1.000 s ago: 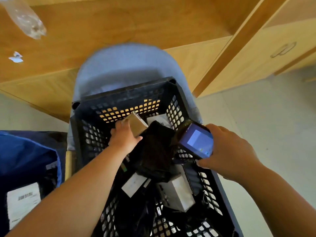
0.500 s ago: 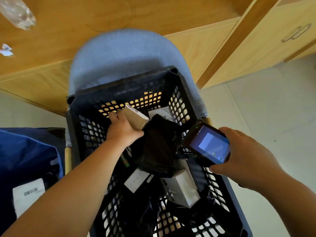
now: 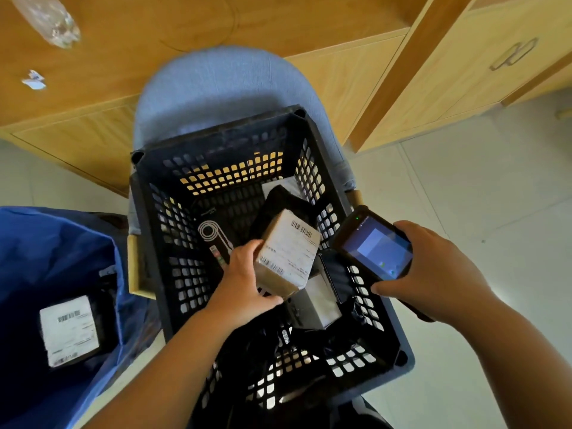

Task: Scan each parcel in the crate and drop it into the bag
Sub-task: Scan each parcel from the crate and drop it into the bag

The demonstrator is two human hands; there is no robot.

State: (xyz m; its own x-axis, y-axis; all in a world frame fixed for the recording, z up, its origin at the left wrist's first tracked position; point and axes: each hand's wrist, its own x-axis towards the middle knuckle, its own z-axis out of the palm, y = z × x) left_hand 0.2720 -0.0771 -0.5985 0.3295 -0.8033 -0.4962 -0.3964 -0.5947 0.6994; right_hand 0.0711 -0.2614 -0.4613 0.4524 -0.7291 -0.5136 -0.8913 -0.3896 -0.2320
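– Over the crate, how does the left hand sit?

– It reaches in from the near side with its forearm crossing the crate's near-left corner. Its fingers curl over the far-left edge of a cardboard parcel and its thumb hooks under the near edge, so it has a firm hold. The parcel is tilted, label face up, inside the crate's walls and above the other parcels.

– And the right hand?

– It hovers over the crate's right wall, wrapped round a handheld scanner, with the fingers over its far edge and the thumb along its near edge. The scanner's front corner is just beside the parcel's right edge. I cannot tell whether they touch.

– Can anything be read?

– Not really. The parcel's white label has a barcode at its far end and another at its near-left corner, but the print between them is too small. The scanner's screen glows blue with a paler rectangle, and a green dot is lit at its far corner. A black pouch on the crate's floor, left of the parcel, has a white spiral mark.

– Where's the bag?

– The blue bag stands open just left of the crate. A dark labelled parcel lies in it, with a barcode on its white sticker and blurred text.
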